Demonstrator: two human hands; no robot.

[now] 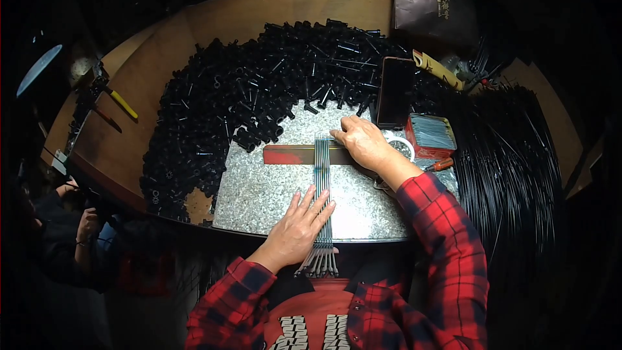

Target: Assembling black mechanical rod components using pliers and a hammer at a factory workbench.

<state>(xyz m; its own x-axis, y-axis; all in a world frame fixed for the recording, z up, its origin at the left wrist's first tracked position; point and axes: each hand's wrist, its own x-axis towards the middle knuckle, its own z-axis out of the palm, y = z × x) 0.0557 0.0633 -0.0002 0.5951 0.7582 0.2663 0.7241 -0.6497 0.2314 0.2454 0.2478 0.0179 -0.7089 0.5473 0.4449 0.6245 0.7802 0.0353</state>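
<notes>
A row of thin dark metal rods (pixel 322 175) lies side by side on a speckled stone slab (pixel 249 201), crossing a red-and-dark bar (pixel 282 155). Their near ends overhang the slab's front edge and fan out into dark tips. My left hand (pixel 295 230) rests flat against the rods near that edge, fingers stretched and apart. At their far ends is my right hand (pixel 364 142), its fingers bent and closed, with the thumb and fingertips touching the rod ends. Whatever it pinches is too small or hidden to make out.
A large heap of black tubular parts (pixel 214 91) surrounds the slab's back and left. To the right are an upright phone (pixel 396 93), a red box of thin pieces (pixel 432 135), an orange-handled tool (pixel 440 164) and long black rods (pixel 505 162). Another person's hands (pixel 87 223) show at far left.
</notes>
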